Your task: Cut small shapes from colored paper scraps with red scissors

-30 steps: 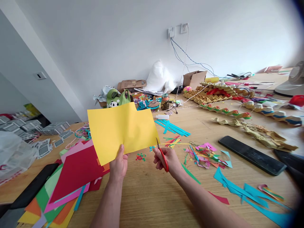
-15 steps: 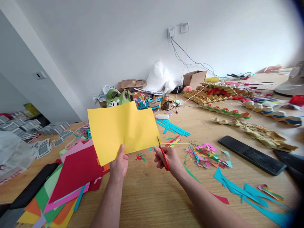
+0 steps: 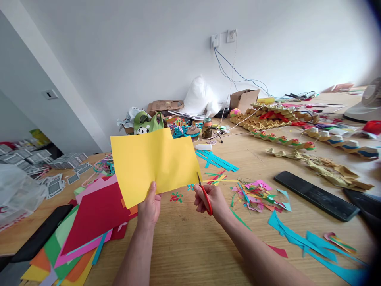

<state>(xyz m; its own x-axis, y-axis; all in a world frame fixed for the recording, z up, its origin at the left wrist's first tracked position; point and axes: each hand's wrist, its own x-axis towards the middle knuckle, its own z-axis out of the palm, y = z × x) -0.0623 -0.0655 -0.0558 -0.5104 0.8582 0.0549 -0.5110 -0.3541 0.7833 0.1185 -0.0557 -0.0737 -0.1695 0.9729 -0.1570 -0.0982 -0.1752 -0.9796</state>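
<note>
The yellow sheet [image 3: 153, 165] is of paper, smooth and matt. The scissors [image 3: 205, 198] combine glossy red plastic with metal that looks dark. The table [image 3: 178, 246] has wood grain with a soft sheen. The egg-carton pieces [image 3: 258, 124] look of rough pulp; the black phone [image 3: 315, 195] looks glossy.

Craft workspace in a white-walled room; whether it belongs to a home or a studio, you cannot tell. Take the yellow sheet [image 3: 154, 167] as your landmark. To its left you find a pile of coloured paper [image 3: 95, 218] and, farther left, stacks of grey-and-white cards [image 3: 70, 161]. Touching its right edge are red-handled scissors [image 3: 206, 198]; farther right you see blue paper strips [image 3: 222, 162], a heap of paper scraps [image 3: 262, 184] and a painted egg-tray strip [image 3: 295, 142]. Behind it, along the wall [image 3: 133, 51], note a green bag [image 3: 145, 125] and a jar [image 3: 206, 130]; below it runs the wooden tabletop [image 3: 178, 246] you share with these supplies
</note>
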